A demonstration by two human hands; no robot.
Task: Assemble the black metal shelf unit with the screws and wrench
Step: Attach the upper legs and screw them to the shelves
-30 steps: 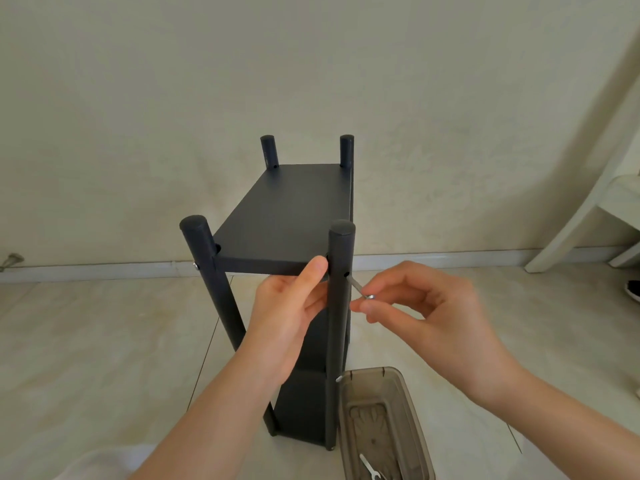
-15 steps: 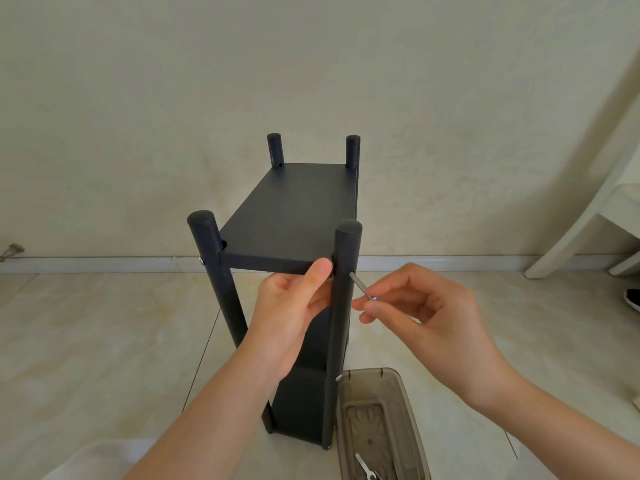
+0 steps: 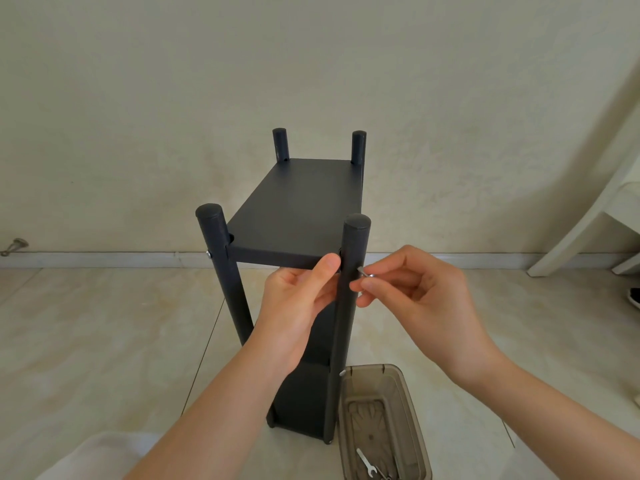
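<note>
A pale wall (image 3: 311, 64) fills the upper half of the view, and a light tiled floor (image 3: 86, 341) spreads below it. The black shelf (image 3: 298, 209) stands upright on the floor in the middle, with four round posts rising above its top panel and a lower panel showing near the base. A white furniture leg (image 3: 588, 220) slants along the right edge.

The left hand (image 3: 298, 306) grips the front edge of the top panel beside the near right post (image 3: 353, 244). Its thumb lies on the panel's edge and its fingers curl underneath. The right hand (image 3: 415, 292) is on the other side of that post, with thumb and forefinger pinched round a silver screw (image 3: 363, 271). The screw's tip points at the side of the post, just below the panel. Whether the tip has entered the hole cannot be told.

A brown see-through tub (image 3: 372, 367) sits on the floor, touching or just beside the foot of the same post. A small wrench (image 3: 366, 463) lies in it, with other small parts too blurred to name.

A screw head (image 3: 209, 254) shows on the near left post at panel height.
</note>
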